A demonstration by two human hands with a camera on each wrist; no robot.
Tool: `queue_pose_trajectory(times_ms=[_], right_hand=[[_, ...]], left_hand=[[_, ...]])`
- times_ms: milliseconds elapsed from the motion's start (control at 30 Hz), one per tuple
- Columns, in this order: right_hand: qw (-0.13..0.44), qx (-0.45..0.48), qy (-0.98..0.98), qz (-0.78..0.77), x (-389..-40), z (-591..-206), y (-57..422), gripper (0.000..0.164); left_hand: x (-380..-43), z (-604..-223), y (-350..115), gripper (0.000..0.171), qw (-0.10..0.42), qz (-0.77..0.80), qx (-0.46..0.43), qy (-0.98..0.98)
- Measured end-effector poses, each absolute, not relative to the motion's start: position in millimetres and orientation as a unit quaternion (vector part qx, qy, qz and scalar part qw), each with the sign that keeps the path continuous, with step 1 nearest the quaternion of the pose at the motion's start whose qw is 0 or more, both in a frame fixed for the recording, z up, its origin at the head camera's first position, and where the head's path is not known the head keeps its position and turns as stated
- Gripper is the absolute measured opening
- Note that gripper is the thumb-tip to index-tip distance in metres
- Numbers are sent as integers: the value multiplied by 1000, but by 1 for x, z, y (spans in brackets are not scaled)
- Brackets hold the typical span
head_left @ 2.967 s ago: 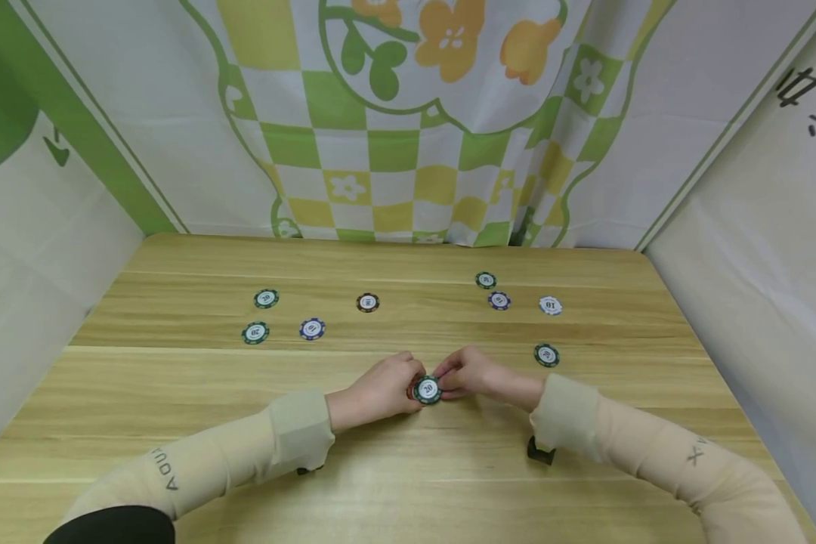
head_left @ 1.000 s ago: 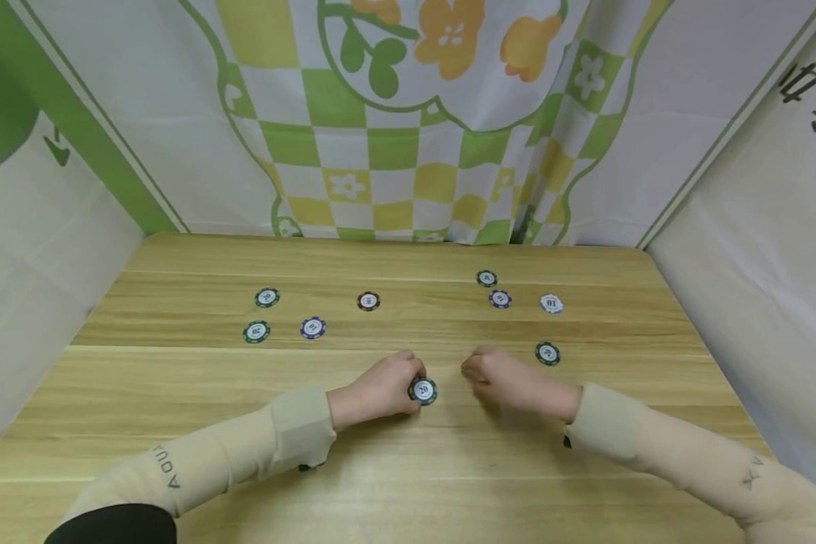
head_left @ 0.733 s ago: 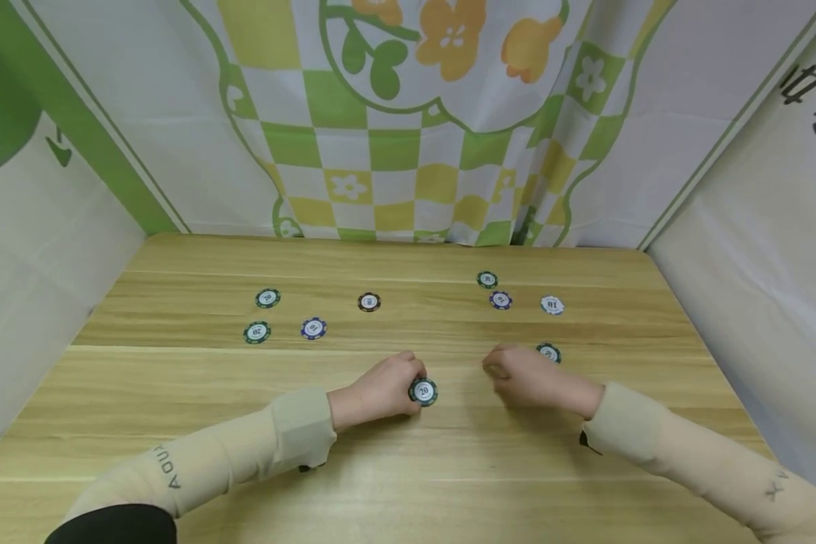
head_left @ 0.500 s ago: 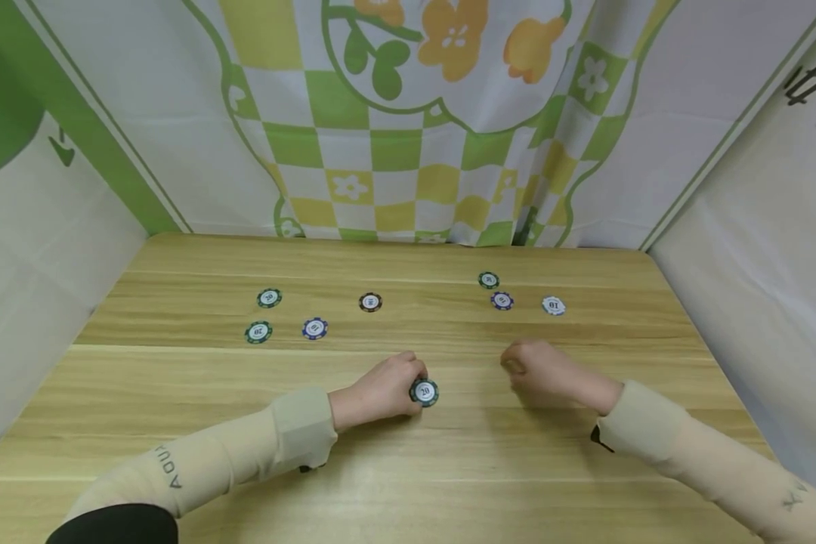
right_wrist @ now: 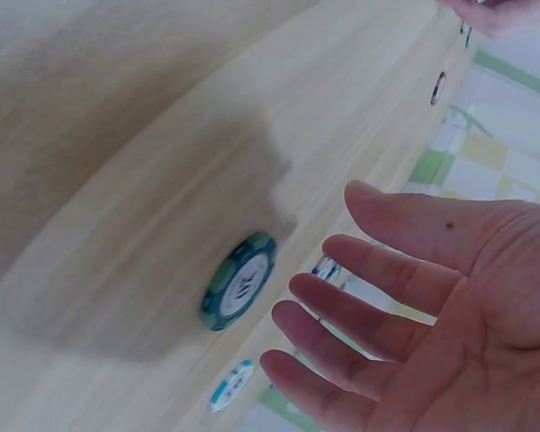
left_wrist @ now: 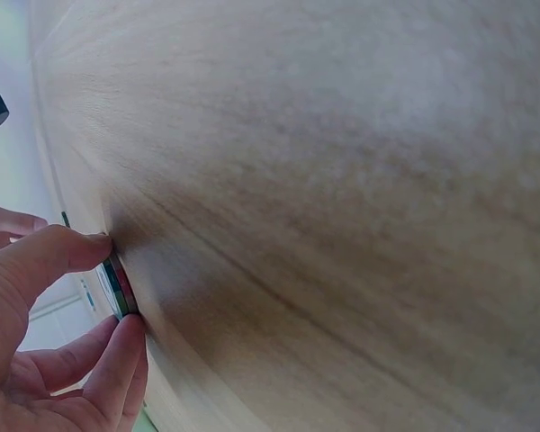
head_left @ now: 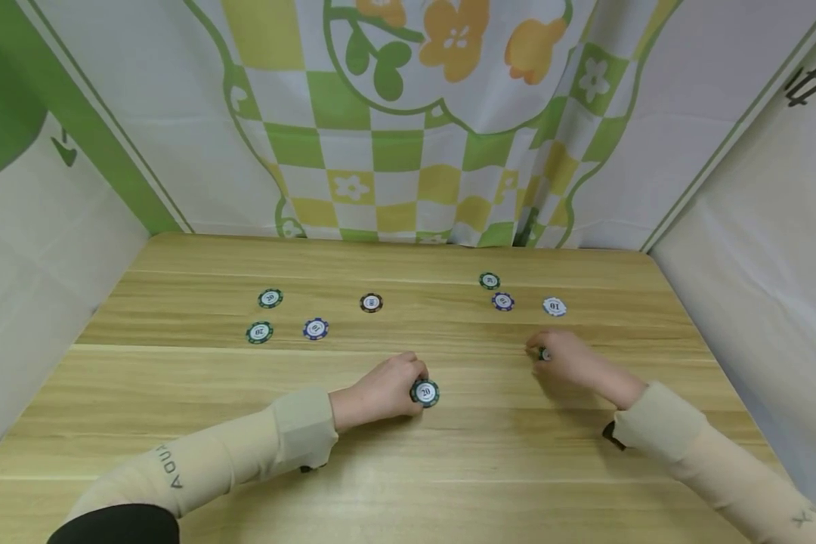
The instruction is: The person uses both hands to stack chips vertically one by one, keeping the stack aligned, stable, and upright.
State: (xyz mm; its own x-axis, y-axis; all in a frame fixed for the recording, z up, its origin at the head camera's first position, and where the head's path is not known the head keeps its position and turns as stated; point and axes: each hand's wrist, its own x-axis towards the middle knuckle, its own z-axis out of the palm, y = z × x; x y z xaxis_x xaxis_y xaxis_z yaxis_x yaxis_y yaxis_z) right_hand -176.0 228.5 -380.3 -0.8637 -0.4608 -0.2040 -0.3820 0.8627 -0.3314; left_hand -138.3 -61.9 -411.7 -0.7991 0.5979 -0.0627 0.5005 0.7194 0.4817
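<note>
My left hand [head_left: 384,387] grips a small stack of poker chips [head_left: 425,393] near the middle of the table. A green 20 chip lies on top; in the left wrist view a red edge shows under the green one in the stack [left_wrist: 121,286], between thumb and fingertips. My right hand [head_left: 574,364] hovers at the right, over a single green chip [right_wrist: 239,281] that lies flat on the table. Its fingers are spread and hold nothing. In the head view that hand partly covers the green chip [head_left: 544,353].
At the back right lie a green chip [head_left: 489,281], a purple-blue chip [head_left: 503,301] and a white 10 chip [head_left: 554,306]. A black-edged chip [head_left: 371,303] lies at the back middle. Two green chips and a blue chip [head_left: 316,329] lie left. A patterned curtain [head_left: 415,151] hangs behind the table.
My right hand has left the stack, moved right and reached the green chip there, its fingers opening. The green 20 chip now covers the red edge in the head view. My left hand stays put.
</note>
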Motion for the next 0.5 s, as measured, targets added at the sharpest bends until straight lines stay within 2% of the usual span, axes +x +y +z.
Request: queue_pose_trajectory(times_ms=[500], right_hand=[[90, -218, 959, -157, -185, -397, 249, 27]], left_hand=[[-138, -412, -62, 32, 108, 224, 293, 923]])
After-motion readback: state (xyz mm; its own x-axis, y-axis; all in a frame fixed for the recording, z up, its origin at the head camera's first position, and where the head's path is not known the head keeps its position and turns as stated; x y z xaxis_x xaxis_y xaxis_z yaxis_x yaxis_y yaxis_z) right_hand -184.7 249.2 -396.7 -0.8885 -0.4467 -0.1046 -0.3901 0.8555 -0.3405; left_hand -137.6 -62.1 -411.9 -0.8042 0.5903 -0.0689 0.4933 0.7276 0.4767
